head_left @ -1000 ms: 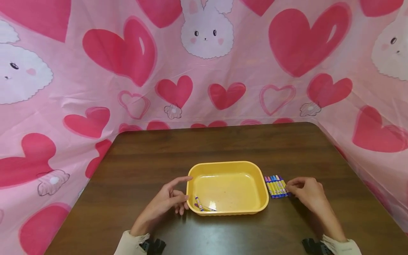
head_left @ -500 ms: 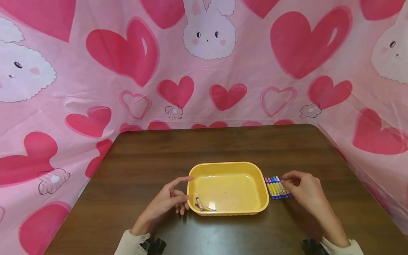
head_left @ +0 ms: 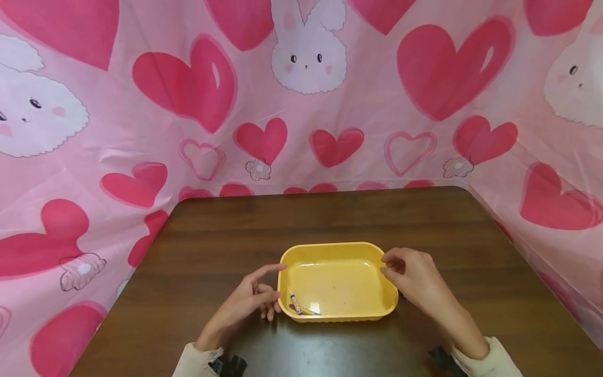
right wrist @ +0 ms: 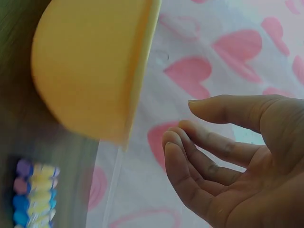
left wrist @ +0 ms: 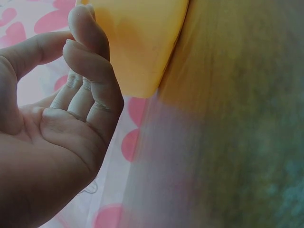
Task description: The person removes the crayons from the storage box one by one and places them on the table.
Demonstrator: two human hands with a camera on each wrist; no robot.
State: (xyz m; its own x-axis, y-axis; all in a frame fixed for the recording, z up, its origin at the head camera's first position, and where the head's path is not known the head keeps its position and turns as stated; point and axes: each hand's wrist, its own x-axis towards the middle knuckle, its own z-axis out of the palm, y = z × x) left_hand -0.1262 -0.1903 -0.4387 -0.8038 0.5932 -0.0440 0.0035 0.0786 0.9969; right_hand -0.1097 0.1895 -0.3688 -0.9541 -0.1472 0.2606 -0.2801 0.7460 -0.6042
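A yellow plastic tray (head_left: 336, 285) stands on the brown table, with two crayons, an upper one (head_left: 296, 303) and a lower one (head_left: 311, 312), in its near left corner. My left hand (head_left: 249, 298) rests at the tray's left side, index fingertip on the rim and thumb against the edge. Over the right rim hovers my right hand (head_left: 416, 277); in the right wrist view its thumb and fingers are apart with nothing between them. A row of crayons (right wrist: 35, 199) lies beside the tray, mostly hidden by the right hand in the head view.
The dark wooden table (head_left: 264, 220) reaches back to a pink cloth (head_left: 301, 120) printed with hearts and rabbits. That cloth also hangs along both sides. Black straps sit at both wrists.
My right hand has moved left from the crayon row to the tray's right rim, covering most of the row. The left hand and the two crayons in the tray have stayed put.
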